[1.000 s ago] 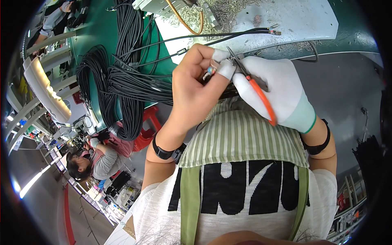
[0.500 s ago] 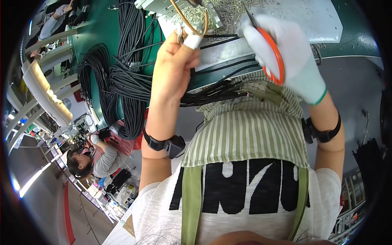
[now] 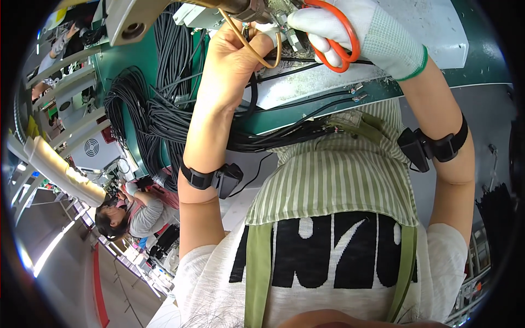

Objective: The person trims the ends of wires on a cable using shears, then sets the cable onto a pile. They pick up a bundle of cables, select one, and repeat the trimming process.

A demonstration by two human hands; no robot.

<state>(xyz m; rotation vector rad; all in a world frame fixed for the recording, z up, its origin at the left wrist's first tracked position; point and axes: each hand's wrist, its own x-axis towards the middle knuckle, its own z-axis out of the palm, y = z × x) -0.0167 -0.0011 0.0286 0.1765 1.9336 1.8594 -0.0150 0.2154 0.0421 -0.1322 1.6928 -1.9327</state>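
My left hand [image 3: 235, 57] is bare but for white covers on its fingertips. Its fingers are pinched beneath a metal machine head, and a black cable [image 3: 252, 94] hangs from under the palm; the held end is largely hidden. My right hand [image 3: 350, 33] wears a white knit glove with a green cuff. Its fingers are closed around scissors with orange-red handles [image 3: 353, 44], whose blades I cannot make out. The right fingertips reach close to the left ones, beside a small metal block [image 3: 296, 41]. A tan cord loop [image 3: 278, 57] crosses in front of my left fingers.
The machine arm [image 3: 128, 24] juts in overhead at the top left. Thick bundles of black cable [image 3: 169, 109] lie on the green table [image 3: 128, 46]. More cables [image 3: 273, 139] rest along its front edge by my apron. A white board [image 3: 437, 41] carries metal scraps. Another person [image 3: 147, 213] works at left.
My right hand has moved left and up with the scissors, toward my left hand. My left hand has shifted slightly up, and the machine arm shows more at the top.
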